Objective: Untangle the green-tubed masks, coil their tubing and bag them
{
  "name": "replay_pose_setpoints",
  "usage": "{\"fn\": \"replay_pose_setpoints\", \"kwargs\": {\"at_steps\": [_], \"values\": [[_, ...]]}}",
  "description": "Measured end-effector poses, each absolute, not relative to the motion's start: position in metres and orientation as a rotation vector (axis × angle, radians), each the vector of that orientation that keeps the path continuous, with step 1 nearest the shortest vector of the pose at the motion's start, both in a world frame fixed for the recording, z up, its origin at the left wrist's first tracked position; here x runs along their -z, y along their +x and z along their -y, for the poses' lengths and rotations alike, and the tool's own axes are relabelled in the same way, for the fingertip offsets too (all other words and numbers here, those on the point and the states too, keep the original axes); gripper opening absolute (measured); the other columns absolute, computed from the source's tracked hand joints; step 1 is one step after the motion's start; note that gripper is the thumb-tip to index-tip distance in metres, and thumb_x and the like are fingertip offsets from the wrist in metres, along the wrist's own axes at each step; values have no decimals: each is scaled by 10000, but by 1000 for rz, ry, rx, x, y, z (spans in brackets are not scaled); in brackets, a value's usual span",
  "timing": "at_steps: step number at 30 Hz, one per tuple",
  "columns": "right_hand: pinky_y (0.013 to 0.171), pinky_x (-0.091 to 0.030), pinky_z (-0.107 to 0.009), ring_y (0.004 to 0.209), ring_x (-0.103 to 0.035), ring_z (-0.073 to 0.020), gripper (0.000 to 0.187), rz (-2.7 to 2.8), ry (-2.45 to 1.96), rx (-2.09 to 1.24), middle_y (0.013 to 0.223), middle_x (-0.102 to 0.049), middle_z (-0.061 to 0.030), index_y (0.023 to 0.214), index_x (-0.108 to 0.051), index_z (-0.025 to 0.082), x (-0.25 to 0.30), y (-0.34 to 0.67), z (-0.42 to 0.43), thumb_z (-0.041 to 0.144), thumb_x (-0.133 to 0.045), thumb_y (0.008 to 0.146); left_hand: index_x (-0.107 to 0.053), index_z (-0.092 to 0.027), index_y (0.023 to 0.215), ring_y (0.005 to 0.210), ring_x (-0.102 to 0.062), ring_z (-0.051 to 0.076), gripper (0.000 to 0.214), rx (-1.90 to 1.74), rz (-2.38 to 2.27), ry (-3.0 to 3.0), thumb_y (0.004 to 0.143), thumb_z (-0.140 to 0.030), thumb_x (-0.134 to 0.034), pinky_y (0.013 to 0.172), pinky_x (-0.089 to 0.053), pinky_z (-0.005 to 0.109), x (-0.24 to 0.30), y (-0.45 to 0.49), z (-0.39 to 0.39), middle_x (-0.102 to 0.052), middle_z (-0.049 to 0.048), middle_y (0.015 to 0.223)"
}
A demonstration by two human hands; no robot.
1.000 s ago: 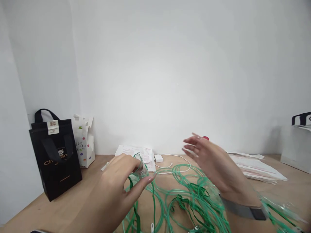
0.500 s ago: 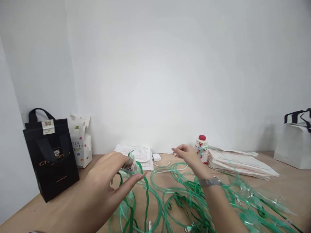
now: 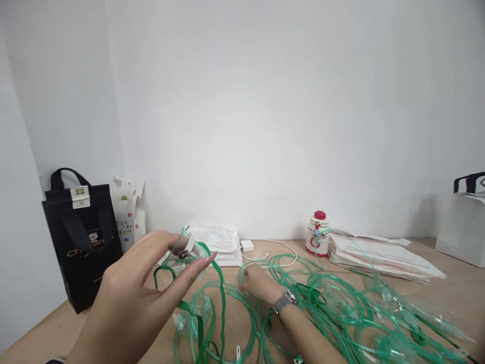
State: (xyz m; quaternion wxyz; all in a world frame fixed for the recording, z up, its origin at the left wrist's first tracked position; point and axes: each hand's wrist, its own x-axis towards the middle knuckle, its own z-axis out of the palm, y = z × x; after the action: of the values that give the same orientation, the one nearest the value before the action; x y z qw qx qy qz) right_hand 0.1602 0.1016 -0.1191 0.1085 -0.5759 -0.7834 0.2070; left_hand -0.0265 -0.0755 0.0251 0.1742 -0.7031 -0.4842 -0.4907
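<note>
Green tubing [image 3: 326, 298] is lying in loose, overlapping coils across the wooden table [image 3: 454, 288], from the middle to the right edge of the head view.

The left hand [image 3: 140, 283] is hovering above the table's left part, its thumb and fingertips [image 3: 200, 263] closing on a clear plastic mask [image 3: 184, 251]. The mask is being held clear of the table, its long axis lying roughly left to right; which way its opening is facing cannot be told. A green strap [image 3: 220, 298] is hanging from it, looping down to the table with its long run near vertical.

The right hand [image 3: 257, 282], a watch [image 3: 284, 302] on its wrist, is resting on the coils just right of the strap, pointing left. Its fingers are curling together; whether they are clamping a tube cannot be told.

Containers: a black bag [image 3: 85, 242] is standing upright at far left, and a white printed bag [image 3: 127, 217] is standing just behind it with a crumpled top; the contents of both are hidden. A red-lidded jar [image 3: 317, 235] is standing closed by the wall, touching a stack of flat packets [image 3: 382, 255]. A white bag [image 3: 462, 222] is showing at the right edge.

Papers [image 3: 217, 240] and a white charger [image 3: 247, 246] are lying by the wall.
</note>
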Motion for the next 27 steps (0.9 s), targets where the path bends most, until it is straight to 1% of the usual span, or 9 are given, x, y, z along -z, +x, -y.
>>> {"fn": "replay_pose_setpoints", "kwargs": {"at_steps": [10,13,15,18,21,22,23,25,27], "values": [[700,-522,-355,838,-607,-171,252,2140,-1665,-869,1046,-599,-62,1077,-551,151,133,157,-107,286,-525,866,-533,-218,729,561,-556,139,243,1363,1322,-2004,760,-452,-589,544,-447,248,-24,-20,72,-577,-22,637],[677,-515,-339,786,-606,-155,222,1993,-1559,-799,974,-613,-45,1017,-569,141,116,161,-112,294,-531,862,-531,-215,729,575,-557,143,243,1352,1324,-2004,768,-450,-581,539,-444,251,-23,-20,70,-575,-15,643],[655,-490,-318,732,-587,-142,198,1849,-1456,-697,873,-610,-24,922,-585,134,94,170,-112,310,-509,869,-533,-214,740,584,-564,149,239,1324,1347,-2027,771,-447,-579,549,-445,258,-22,-21,69,-581,-12,649],[520,-387,-254,571,-483,-127,357,1620,-1249,-579,615,-479,18,779,-583,140,51,189,-98,386,-356,904,-534,-214,758,593,-567,157,220,1280,1374,-2069,776,-429,-579,569,-445,269,-21,-23,67,-588,-12,657],[410,-245,-230,420,-274,-93,422,1486,-1053,-579,527,-238,83,846,-562,167,10,208,-67,495,-300,878,-538,-213,758,637,-570,174,215,1291,1380,-2112,775,-425,-574,584,-442,278,-21,-23,65,-594,0,680],[402,-214,-224,414,-214,-85,406,1441,-972,-590,531,-188,91,831,-555,175,0,213,-55,510,-327,865,-545,-213,757,653,-570,181,218,1290,1386,-2138,774,-429,-571,588,-440,280,-21,-22,64,-597,5,688],[394,-180,-222,416,-176,-78,357,1342,-802,-660,523,-171,97,789,-561,174,-9,218,-44,507,-438,826,-556,-214,758,667,-569,186,222,1276,1394,-2176,773,-434,-568,593,-438,282,-21,-20,63,-603,10,695],[387,-155,-223,421,-166,-72,314,1222,-638,-734,511,-201,96,737,-584,175,-21,224,-26,487,-568,759,-579,-219,745,674,-571,194,227,1224,1434,-2275,770,-444,-561,601,-432,283,-19,-18,59,-618,16,697],[382,-148,-222,421,-167,-70,295,1161,-577,-761,506,-221,92,719,-605,174,-27,226,-16,468,-620,729,-603,-234,702,653,-574,196,223,1158,1487,-2411,737,-453,-584,590,-422,275,-14,-15,52,-633,14,676]]}}
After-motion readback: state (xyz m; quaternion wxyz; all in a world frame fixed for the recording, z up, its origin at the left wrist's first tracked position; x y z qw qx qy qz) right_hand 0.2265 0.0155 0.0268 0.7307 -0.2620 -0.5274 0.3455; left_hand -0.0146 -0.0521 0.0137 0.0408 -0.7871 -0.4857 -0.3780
